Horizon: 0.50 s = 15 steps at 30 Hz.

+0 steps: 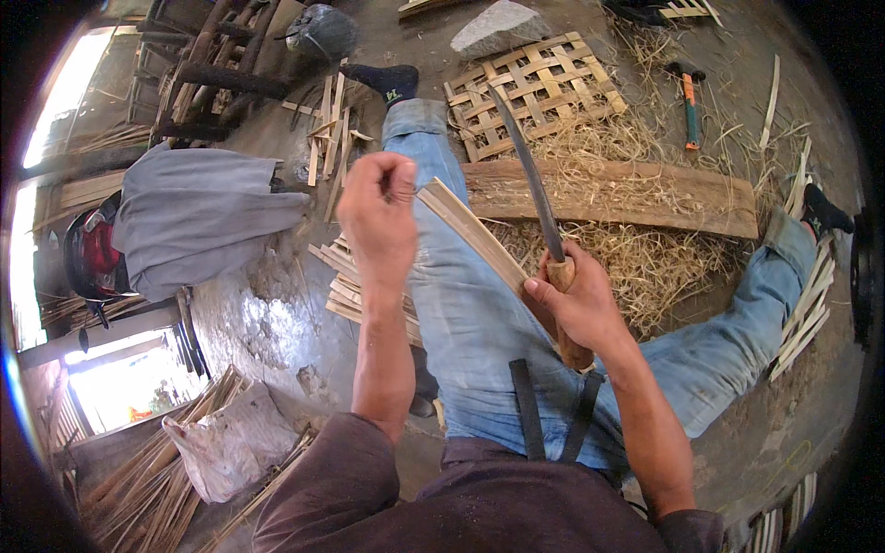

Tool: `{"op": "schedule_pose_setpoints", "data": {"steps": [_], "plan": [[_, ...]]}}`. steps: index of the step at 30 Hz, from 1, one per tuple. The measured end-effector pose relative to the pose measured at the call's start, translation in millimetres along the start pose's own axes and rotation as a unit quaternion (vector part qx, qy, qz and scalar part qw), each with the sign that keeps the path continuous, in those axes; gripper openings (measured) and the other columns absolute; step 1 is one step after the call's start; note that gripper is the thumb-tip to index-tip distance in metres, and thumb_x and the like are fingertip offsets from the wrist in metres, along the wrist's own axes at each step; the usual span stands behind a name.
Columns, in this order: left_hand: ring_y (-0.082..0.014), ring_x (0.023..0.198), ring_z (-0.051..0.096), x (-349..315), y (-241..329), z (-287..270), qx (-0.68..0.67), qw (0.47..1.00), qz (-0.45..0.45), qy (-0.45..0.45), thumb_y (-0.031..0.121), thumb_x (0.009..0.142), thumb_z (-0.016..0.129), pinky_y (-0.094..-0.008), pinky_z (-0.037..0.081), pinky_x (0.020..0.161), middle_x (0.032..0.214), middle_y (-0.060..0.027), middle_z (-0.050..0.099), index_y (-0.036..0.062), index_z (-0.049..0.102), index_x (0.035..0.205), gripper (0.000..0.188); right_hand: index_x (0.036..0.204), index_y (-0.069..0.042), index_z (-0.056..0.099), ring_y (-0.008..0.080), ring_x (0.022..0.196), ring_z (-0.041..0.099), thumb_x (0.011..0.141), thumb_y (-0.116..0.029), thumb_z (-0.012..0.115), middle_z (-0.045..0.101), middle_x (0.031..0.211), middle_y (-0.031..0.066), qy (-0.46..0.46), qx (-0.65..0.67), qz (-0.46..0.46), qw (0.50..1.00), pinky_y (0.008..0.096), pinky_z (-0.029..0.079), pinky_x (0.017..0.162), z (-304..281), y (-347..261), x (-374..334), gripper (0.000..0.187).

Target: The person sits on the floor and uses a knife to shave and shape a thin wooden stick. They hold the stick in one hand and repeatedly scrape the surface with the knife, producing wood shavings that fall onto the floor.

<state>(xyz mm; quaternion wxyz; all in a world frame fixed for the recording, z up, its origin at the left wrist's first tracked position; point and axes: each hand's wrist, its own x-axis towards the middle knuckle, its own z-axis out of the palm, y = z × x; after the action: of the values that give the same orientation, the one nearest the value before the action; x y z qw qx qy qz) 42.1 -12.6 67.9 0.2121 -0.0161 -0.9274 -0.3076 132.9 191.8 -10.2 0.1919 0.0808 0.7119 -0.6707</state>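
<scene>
My right hand (590, 300) is wrapped round the wooden handle of a long knife (533, 175), its dark, slightly curved blade pointing up and away from me. The thumb of that hand also pins the near end of a few flat bamboo strips (479, 235), which slant up to the left over my thigh. Just left of their far end, my left hand (378, 221) is raised with its fingers curled in and thumb pressed to them. Whatever it may hold is hidden, and it looks apart from the strips.
A wooden plank (627, 194) lies among curly shavings (645, 276) between my legs. Beyond are a woven bamboo panel (544, 88), a stone (498, 28) and a hammer (690, 106). Cut strips (346, 286) lie left; a grey cloth (207, 203) covers something with a red light.
</scene>
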Motion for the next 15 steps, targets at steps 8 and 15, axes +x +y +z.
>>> {"op": "schedule_pose_setpoints", "data": {"steps": [8, 15], "plan": [[-0.0169, 0.077, 0.061, -3, 1, -3, -0.066, 0.993, 0.077, -0.057, 0.013, 0.084, 0.072, -0.0290, 0.049, 0.068, 0.082, -0.0067, 0.063, 0.0011, 0.064, 0.087, 0.015, 0.102, -0.001, 0.057, 0.0159, 0.074, 0.062, 0.080, -0.013, 0.076, 0.065, 0.081, 0.0074, 0.005, 0.040, 0.020, 0.999, 0.0328, 0.051, 0.070, -6, 6, 4, 0.031], [-0.0198, 0.074, 0.060, -1, -3, -1, -0.029, 0.992, 0.102, -0.065, 0.013, 0.088, 0.068, -0.0321, 0.050, 0.069, 0.080, -0.0067, 0.061, 0.0014, 0.063, 0.086, 0.013, 0.101, -0.002, 0.057, 0.0166, 0.076, 0.063, 0.080, -0.013, 0.075, 0.066, 0.083, 0.0088, -0.018, 0.034, 0.020, 0.999, 0.0335, 0.051, 0.071, -1, 6, 4, 0.030]]}}
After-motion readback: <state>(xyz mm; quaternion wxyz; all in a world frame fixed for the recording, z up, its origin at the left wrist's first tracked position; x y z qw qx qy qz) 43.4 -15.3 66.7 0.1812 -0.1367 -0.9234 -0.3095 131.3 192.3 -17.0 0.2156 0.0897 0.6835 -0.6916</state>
